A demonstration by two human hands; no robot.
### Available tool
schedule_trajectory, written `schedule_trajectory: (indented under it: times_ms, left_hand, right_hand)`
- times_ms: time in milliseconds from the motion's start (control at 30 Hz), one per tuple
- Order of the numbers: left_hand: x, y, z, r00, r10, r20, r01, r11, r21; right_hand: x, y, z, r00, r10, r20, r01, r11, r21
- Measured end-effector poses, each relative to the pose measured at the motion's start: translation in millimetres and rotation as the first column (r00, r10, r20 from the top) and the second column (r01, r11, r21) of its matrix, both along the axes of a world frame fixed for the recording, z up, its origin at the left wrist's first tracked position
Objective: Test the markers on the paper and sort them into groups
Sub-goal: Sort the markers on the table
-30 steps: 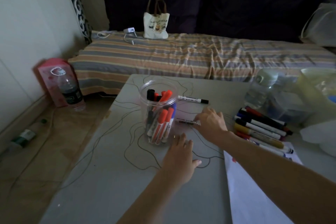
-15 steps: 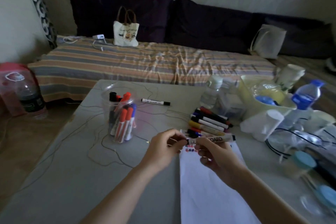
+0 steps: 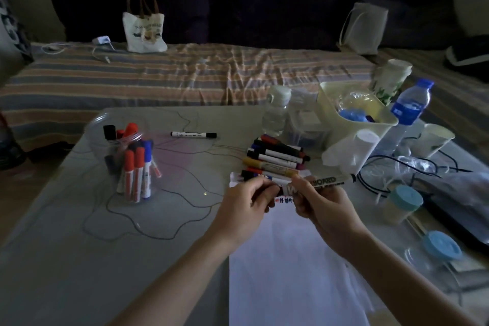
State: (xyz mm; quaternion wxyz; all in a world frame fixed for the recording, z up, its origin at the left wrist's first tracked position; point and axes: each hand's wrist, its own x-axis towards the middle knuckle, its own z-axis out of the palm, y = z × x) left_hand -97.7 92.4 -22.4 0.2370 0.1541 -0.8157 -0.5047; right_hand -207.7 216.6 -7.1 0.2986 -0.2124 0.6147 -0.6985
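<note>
Both hands hold one marker point(image 3: 321, 182) level above the paper's point(image 3: 285, 259) far edge: the left hand point(image 3: 247, 202) pinches its cap end, the right hand point(image 3: 316, 200) grips the barrel. A marker pile point(image 3: 275, 160) lies just beyond, the jar point(image 3: 127, 159) well left across open table point(image 3: 79, 246). Since half a second ago the grip is unchanged; a second ago the right hand was picking it up beside the jar.

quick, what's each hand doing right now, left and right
Left hand: fingers pinch the black cap end of the grey whiteboard marker.
Right hand: fingers grip that marker's barrel, above the white paper sheet.
</note>
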Motion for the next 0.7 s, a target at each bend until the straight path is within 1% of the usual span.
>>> schedule_trajectory:
  times_ms: [67, 100, 133, 167, 200, 233, 267, 300, 333, 367, 433, 467, 500, 533, 567, 633, 667, 700]
  left_hand:
    - [-3, -1, -2, 1.0, -0.025, 0.015, 0.024, 0.997, 0.079]
    - [-4, -3, -2, 1.0, -0.019, 0.003, 0.018, 0.986, 0.163]
    - [-4, -5, -1, 1.0, 0.01, -0.014, -0.005, 0.962, 0.273]
    - [-4, -7, 0, 0.998, 0.057, -0.026, -0.042, 0.919, 0.392]
    - [-5, -10, 2, 0.994, 0.103, -0.034, -0.07, 0.849, 0.524]
    - [-5, -11, 5, 0.989, 0.138, -0.049, -0.074, 0.757, 0.649]
    - [-5, -11, 7, 0.984, 0.167, -0.067, -0.063, 0.672, 0.738]
    - [-5, -11, 9, 0.979, 0.192, -0.076, -0.061, 0.619, 0.783]
    - [-6, -11, 9, 0.977, 0.201, -0.072, -0.064, 0.599, 0.798]
    - [-6, -10, 9, 0.981, 0.185, -0.06, -0.068, 0.614, 0.786]
    - [-5, -4, 7, 0.994, 0.096, -0.051, -0.024, 0.654, 0.757]
    - [-5, 1, 8, 0.996, 0.074, -0.054, -0.006, 0.643, 0.766]
    - [-6, 3, 8, 0.995, 0.089, -0.051, -0.015, 0.618, 0.786]
    - [-7, 4, 8, 0.99, 0.133, -0.039, -0.046, 0.581, 0.813]
    - [-9, 4, 8, 0.982, 0.186, -0.02, -0.082, 0.523, 0.848]
    - [-12, 5, 9, 0.965, 0.264, 0.007, -0.116, 0.4, 0.909]
    - [-14, 6, 8, 0.957, 0.289, 0.031, -0.141, 0.367, 0.919]
    - [-16, 9, 7, 0.948, 0.312, 0.066, -0.18, 0.355, 0.917]
  right_hand:
    - [-4, 4, -3, 0.999, 0.02, 0.03, -0.02, 1.0, 0.012]
    - [-7, 7, -4, 0.995, 0.026, 0.095, -0.028, 0.999, 0.021]
    - [-11, 10, -4, 0.981, 0.023, 0.19, -0.027, 0.999, 0.021]
    - [-16, 14, -3, 0.957, 0.015, 0.291, -0.018, 1.0, 0.007]
    - [-19, 18, -3, 0.934, 0.017, 0.357, -0.015, 1.0, -0.006]
    - [-21, 21, -2, 0.925, 0.045, 0.378, -0.047, 0.999, -0.002]
    - [-20, 24, -3, 0.924, 0.1, 0.369, -0.116, 0.993, 0.022]
    - [-17, 25, -4, 0.925, 0.169, 0.34, -0.206, 0.976, 0.074]
    - [-12, 26, -4, 0.923, 0.237, 0.302, -0.291, 0.945, 0.148]
    - [-7, 26, -3, 0.919, 0.293, 0.263, -0.351, 0.912, 0.212]
    - [0, 23, -1, 0.921, 0.347, 0.178, -0.385, 0.88, 0.279]
    - [1, 21, 2, 0.929, 0.351, 0.118, -0.371, 0.878, 0.302]
    - [3, 19, 4, 0.939, 0.341, 0.036, -0.333, 0.882, 0.332]
    - [4, 17, 6, 0.944, 0.321, -0.079, -0.27, 0.887, 0.376]
    - [4, 15, 6, 0.926, 0.305, -0.223, -0.189, 0.885, 0.425]
    - [6, 12, 4, 0.806, 0.302, -0.509, -0.029, 0.879, 0.475]
    - [9, 11, 3, 0.752, 0.29, -0.592, 0.02, 0.888, 0.46]
    - [11, 9, 1, 0.716, 0.269, -0.644, 0.048, 0.901, 0.431]
